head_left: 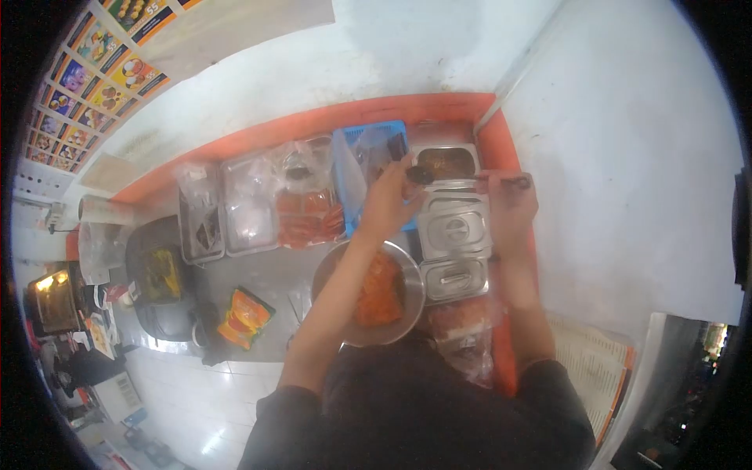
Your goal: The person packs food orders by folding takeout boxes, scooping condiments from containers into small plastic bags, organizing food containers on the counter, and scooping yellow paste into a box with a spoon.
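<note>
My left hand (392,200) reaches over the counter, its fingers closed around a small dark round object (421,175), which I cannot name for certain. To the right, my right hand (511,205) grips a thin utensil with a dark handle end (520,182), likely a spoon; its far end is not clear. Between and just beyond both hands sits an open steel pan (446,162) with brown contents. Below my left forearm stands a large steel bowl (417,298) of orange-red food (381,291).
Lidded steel pans (456,233) line the right side. A blue basket (350,188) holds plastic bags. Trays of bagged food (251,215) stand along the back wall. An orange-and-green packet (244,319) lies left of the bowl, near a black appliance (159,274).
</note>
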The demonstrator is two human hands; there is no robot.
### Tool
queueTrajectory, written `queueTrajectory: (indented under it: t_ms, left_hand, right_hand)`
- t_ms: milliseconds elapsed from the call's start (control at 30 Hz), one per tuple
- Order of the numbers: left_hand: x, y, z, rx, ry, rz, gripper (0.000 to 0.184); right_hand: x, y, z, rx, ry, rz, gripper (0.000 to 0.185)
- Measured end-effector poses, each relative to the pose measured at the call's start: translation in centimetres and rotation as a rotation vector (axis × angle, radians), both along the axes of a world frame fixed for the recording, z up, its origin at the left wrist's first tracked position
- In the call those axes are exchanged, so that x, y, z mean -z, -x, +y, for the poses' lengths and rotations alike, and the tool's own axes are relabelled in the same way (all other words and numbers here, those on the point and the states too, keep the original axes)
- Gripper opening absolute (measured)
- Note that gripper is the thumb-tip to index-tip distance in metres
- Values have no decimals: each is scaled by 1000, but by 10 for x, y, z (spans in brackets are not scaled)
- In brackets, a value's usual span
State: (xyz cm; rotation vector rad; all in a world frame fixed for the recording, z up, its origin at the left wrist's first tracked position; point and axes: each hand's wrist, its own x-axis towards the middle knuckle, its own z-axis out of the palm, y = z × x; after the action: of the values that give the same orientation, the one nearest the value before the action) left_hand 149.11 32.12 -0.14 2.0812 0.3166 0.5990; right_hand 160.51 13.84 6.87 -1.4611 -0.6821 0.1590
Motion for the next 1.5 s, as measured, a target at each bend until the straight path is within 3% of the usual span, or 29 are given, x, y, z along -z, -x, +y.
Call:
queueTrajectory:
  t_ms: [200,267,300,333,400,500,533,600,700,833,900,933,1033,1100,1300,1400,1500]
  left_hand:
    - [18,5,13,-139,-4,-39,79]
    - [9,19,16,-172,8,-23,78]
    - [-3,25,17,-181,10,-17,77]
    - [-16,36,12,-199,93,18,76]
    - [-24,56,11,-212,168,52,76]
    - [-14,91,11,-250,47,64,77]
    - [-11,100,10,-259,24,39,79]
    - [-10,122,9,-265,1,18,80]
    - [-13,147,8,-223,71,35,82]
    - [-10,172,6,-295,78,90,83]
    - [-9,176,5,-293,83,97,84]
    - [-11,177,4,-318,168,93,83]
    - [-22,179,4,-365,249,100,83]
    - [-26,181,4,-384,247,113,83]
    - [-26,186,3,-368,276,83,82]
    - [-27,184,3,-355,262,23,82]
    - [-33,188,0,-332,237,2,83]
  right_hand:
    - [53,-39,7,350,-259,406,11]
    - [86,-52,7,358,84,121,14]
    - [76,-41,16,403,292,29,17]
    - [87,-42,14,411,289,35,17]
    - [116,-49,19,309,453,-406,16]
    - [132,-48,24,151,489,-387,15]
    - [133,-47,26,155,489,-385,15]
    - [124,-40,30,160,330,-93,15]
    - [112,-43,29,235,279,3,17]
    - [125,-52,30,214,243,-47,18]
    - [138,-56,30,81,457,-311,19]
    - [144,-57,29,84,453,-315,19]
    - [141,-51,31,62,359,-103,18]
    - [124,-48,30,190,115,200,15]
    - [136,-39,18,229,254,193,15]
    - [141,-32,23,323,96,228,16]
    - [134,-27,26,309,159,108,17]
